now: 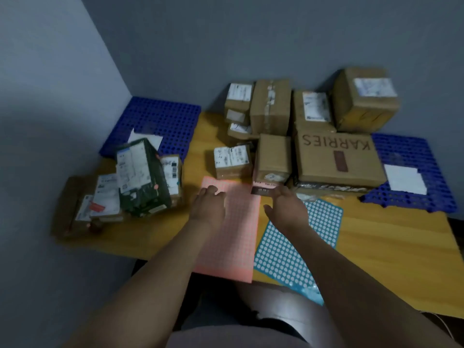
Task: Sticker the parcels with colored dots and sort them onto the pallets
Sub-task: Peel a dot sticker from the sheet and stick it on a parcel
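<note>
Progress: early. Pallets [163, 116] carry only paper [404, 182]; parcels [271, 106] piled at worktop [376, 234] far edge. Left hand [208, 205], right hand [287, 208]: fingers [213, 190] slack, empty.

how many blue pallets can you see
2: left pallet at the far left corner; right pallet beside the KARRIES box. None seems hidden.

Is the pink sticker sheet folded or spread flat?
Spread flat: the pink sheet lies unfolded on the table, its near edge past the table's edge.

Single head view, wide-angle, close above table [391, 249], looking forward and down toward wall corner [113, 61].
</note>
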